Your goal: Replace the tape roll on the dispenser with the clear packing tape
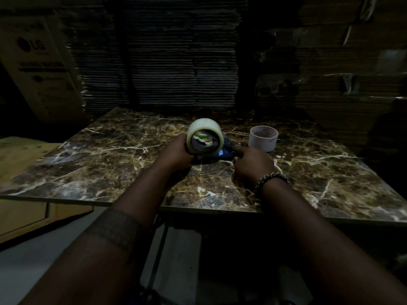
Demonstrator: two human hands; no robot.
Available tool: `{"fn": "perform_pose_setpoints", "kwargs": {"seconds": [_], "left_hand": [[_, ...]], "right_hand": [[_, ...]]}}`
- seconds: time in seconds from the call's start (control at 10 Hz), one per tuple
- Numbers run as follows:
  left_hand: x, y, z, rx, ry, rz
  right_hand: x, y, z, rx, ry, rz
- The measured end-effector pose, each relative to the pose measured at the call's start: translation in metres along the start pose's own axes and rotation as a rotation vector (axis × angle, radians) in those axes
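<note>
A full roll of clear packing tape [203,126] stands on edge at the middle of the marble tabletop [110,155], its core facing me with a coloured label inside. My left hand [176,154] grips its left side and bottom. A blue tape dispenser [224,153] lies just right of the roll, mostly hidden; my right hand [253,165] holds its near end. Whether the roll sits on the dispenser's hub I cannot tell. An empty cardboard tape core [263,138] stands upright to the right, apart from both hands.
Tall stacks of flattened cardboard [158,62] rise right behind the table. A large printed carton [41,67] leans at the back left. A wooden board [24,159] adjoins the table's left side. The scene is dim.
</note>
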State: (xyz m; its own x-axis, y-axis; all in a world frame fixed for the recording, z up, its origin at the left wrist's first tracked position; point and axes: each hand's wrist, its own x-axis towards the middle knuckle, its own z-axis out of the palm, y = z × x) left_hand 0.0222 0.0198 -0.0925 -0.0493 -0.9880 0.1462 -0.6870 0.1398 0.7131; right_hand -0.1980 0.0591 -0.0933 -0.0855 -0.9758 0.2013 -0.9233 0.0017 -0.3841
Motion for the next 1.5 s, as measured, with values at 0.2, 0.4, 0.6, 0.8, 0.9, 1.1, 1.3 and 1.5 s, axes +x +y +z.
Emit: {"fn": "perform_pose_setpoints", "kwargs": {"seconds": [0.2,0.4,0.6,0.8,0.9,1.1,1.3,1.5], "left_hand": [[0.01,-0.011,-0.007,-0.066,-0.044,0.051],[0.012,-0.016,-0.01,0.032,-0.051,0.075],[0.014,-0.018,-0.005,0.046,0.019,0.059],[0.023,-0.016,0.006,0.008,0.049,0.012],[0.023,-0.014,0.007,0.005,0.04,-0.011],[0.058,-0.054,0.027,-0.026,0.039,-0.027],[0.016,-0.011,0.008,0.002,0.037,-0.025],[0.012,-0.013,0.013,-0.233,0.129,-0.031]], "right_hand": [[0.012,0.008,-0.002,0.019,-0.045,0.004],[0.026,0.016,-0.01,0.22,-0.09,-0.016],[0.036,0.019,-0.008,0.402,-0.102,-0.078],[0.04,0.018,-0.009,0.421,-0.094,-0.092],[0.04,0.019,-0.008,0.438,-0.091,-0.088],[0.043,0.022,-0.001,0.392,-0.082,-0.082],[0.042,0.024,0.0,0.464,-0.081,-0.045],[0.032,0.018,-0.007,0.616,-0.022,0.034]]}}
